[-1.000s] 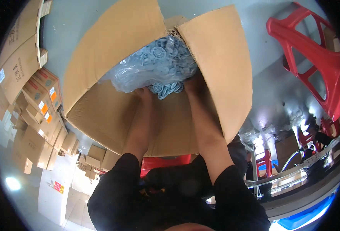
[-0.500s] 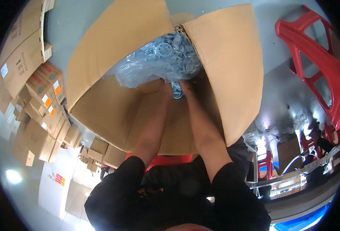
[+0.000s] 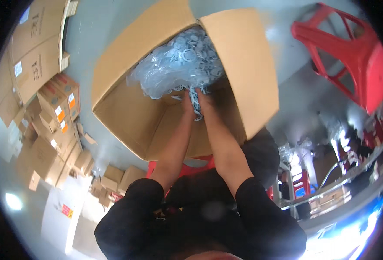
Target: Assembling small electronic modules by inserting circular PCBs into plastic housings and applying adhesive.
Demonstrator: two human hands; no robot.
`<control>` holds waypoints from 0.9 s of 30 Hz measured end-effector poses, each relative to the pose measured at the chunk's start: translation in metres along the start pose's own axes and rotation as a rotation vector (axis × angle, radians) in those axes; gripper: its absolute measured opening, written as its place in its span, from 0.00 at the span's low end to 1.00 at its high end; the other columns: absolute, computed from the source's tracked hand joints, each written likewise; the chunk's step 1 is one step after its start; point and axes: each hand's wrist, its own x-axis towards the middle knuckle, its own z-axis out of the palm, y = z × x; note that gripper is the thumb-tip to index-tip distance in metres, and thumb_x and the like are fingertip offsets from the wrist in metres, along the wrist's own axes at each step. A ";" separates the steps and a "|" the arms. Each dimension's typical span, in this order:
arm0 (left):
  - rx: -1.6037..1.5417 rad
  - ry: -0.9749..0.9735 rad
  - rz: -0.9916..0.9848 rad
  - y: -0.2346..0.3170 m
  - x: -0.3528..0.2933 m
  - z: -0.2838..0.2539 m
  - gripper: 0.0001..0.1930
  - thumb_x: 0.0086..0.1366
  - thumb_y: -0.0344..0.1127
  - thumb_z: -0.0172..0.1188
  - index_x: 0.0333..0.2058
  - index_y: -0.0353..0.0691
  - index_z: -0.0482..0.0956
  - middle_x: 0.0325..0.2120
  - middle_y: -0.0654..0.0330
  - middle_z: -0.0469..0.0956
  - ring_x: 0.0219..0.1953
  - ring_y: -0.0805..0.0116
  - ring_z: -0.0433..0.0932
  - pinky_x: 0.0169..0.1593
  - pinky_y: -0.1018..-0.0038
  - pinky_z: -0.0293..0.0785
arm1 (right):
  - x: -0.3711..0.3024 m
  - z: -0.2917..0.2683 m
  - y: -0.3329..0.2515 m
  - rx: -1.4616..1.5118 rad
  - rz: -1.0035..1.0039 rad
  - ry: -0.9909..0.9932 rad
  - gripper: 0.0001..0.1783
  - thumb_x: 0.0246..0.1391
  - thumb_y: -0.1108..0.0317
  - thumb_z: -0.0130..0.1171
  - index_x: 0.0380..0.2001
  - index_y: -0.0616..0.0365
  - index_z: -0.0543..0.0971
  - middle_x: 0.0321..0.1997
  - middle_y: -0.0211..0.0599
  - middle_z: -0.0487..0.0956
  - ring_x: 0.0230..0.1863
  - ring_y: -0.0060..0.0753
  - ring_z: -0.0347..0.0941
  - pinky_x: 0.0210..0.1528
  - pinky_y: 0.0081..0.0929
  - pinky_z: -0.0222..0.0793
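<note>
A large open cardboard box (image 3: 254, 65) stands in front of me with its flaps spread. In it lies a clear plastic bag (image 3: 154, 80) full of small pale blue-grey plastic pieces (image 3: 196, 52), some ring-shaped, others flat. Both my arms reach into the box. My left hand (image 3: 186, 103) and my right hand (image 3: 206, 102) are cupped together at the bag's near edge, with a clump of the plastic rings (image 3: 195, 99) between them. Some rings hang below the palms. My fingertips are partly hidden among the pieces.
A red plastic stool (image 3: 352, 52) lies tipped on the floor at the right. Stacked cartons (image 3: 35, 56) line the left side. Part of a red seat (image 3: 200, 167) shows under the box's near edge. A metal-edged bench (image 3: 330, 190) is at the lower right.
The view has shifted, so the box and stool appear moved leftward. More rings show between my hands, and several loose pieces now show along the bag's near edge.
</note>
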 end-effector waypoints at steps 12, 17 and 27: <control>-0.045 -0.372 0.388 0.108 -0.214 0.019 0.18 0.76 0.48 0.56 0.46 0.37 0.79 0.44 0.58 0.81 0.43 0.66 0.82 0.47 0.68 0.79 | -0.239 -0.055 -0.067 0.902 -0.337 -0.139 0.21 0.61 0.59 0.68 0.51 0.63 0.83 0.44 0.37 0.86 0.39 0.27 0.83 0.42 0.28 0.79; 0.219 -0.416 0.746 0.159 -0.295 0.003 0.22 0.75 0.45 0.57 0.53 0.30 0.80 0.48 0.53 0.81 0.49 0.64 0.80 0.54 0.67 0.76 | -0.336 -0.061 -0.083 1.193 -0.367 -0.223 0.20 0.62 0.59 0.66 0.52 0.60 0.82 0.41 0.33 0.86 0.39 0.26 0.82 0.44 0.28 0.78; 0.405 -0.735 1.105 0.152 -0.500 0.046 0.25 0.74 0.49 0.61 0.56 0.32 0.80 0.56 0.49 0.71 0.55 0.58 0.79 0.56 0.63 0.79 | -0.475 -0.178 -0.078 1.668 -0.774 -0.397 0.18 0.66 0.60 0.62 0.53 0.59 0.79 0.45 0.36 0.86 0.43 0.29 0.84 0.47 0.29 0.80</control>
